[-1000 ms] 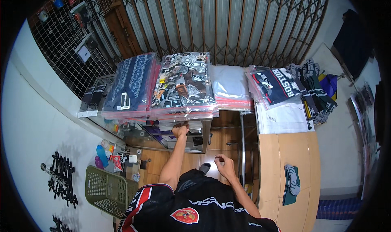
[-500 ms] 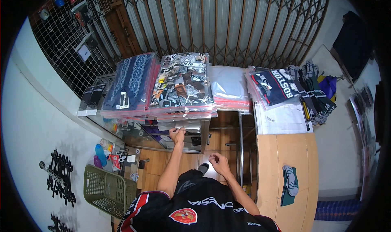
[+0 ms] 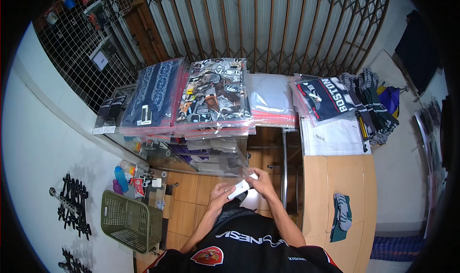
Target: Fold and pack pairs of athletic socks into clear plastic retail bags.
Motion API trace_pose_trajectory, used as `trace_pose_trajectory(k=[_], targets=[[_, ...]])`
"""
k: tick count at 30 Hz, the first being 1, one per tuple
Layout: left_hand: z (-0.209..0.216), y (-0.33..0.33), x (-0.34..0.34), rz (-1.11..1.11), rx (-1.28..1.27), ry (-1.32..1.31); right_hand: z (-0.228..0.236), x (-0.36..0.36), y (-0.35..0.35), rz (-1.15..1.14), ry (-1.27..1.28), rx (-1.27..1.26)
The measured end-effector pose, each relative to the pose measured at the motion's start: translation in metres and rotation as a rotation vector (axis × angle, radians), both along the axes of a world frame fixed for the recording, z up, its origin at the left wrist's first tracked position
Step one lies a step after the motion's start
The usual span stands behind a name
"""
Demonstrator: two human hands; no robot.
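Observation:
In front of my body, both hands hold a small white card-like strip [image 3: 238,188]. My left hand [image 3: 220,196] grips its lower left end. My right hand [image 3: 260,181] pinches the upper right end, with the thumb on its face. Something clear, like thin plastic, shows just above the right fingers; its outline is hard to make out. Beyond my hands is the glass display case [image 3: 211,167], with pale plastic packets [image 3: 211,144] on its upper shelf. On its top lie bagged navy patterned cloth [image 3: 155,93] and a bagged printed garment [image 3: 215,93].
Grey bagged clothing [image 3: 271,98], a bagged navy jersey [image 3: 328,99] and striped socks [image 3: 373,100] continue rightward. A folded green-grey sock pair [image 3: 341,218] lies on the tan table [image 3: 316,187]. An olive basket [image 3: 112,218] and a blue bottle [image 3: 120,178] are at left.
My left hand has come back from the display case's shelf toward my body. The white strip is now between both hands, and my right hand has closed on it.

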State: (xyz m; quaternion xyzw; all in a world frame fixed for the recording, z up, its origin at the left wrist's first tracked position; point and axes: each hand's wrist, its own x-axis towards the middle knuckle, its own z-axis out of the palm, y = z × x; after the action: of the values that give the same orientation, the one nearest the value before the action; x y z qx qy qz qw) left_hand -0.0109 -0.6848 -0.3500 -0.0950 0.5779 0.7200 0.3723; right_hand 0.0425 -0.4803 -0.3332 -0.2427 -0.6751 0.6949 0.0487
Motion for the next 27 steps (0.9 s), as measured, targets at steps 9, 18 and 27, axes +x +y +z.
trace_pose_trajectory(k=[9,18,27], targets=[[0.006,0.041,-0.032,0.139,0.151,-0.024,0.067,0.137,0.072,-0.026,-0.034,0.096],[0.049,0.133,-0.003,-0.354,0.145,0.067,0.088,0.264,0.110,-0.828,0.123,0.094],[0.049,0.214,0.064,-0.575,0.218,0.053,0.070,0.360,0.101,-1.230,-0.042,0.618]])
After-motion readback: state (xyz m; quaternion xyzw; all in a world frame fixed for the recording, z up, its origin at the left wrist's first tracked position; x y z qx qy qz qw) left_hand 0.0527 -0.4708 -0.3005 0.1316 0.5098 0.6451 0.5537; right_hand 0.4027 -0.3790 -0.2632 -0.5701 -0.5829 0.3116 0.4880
